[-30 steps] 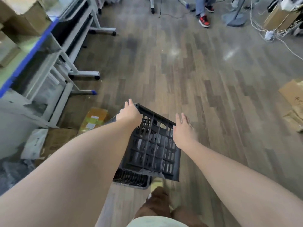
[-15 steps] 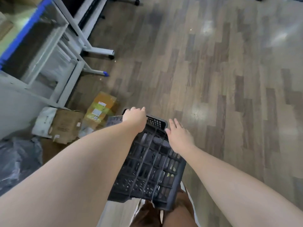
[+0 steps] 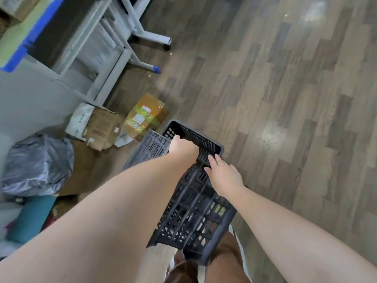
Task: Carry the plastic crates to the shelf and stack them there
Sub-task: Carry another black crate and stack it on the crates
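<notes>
Left hand [image 3: 183, 147] grips black crate [image 3: 193, 213], right hand [image 3: 225, 178] flat against it.

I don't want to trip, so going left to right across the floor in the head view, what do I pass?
From the left: grey plastic bag, flattened cardboard box, yellow-taped parcel, black plastic crate.
</notes>
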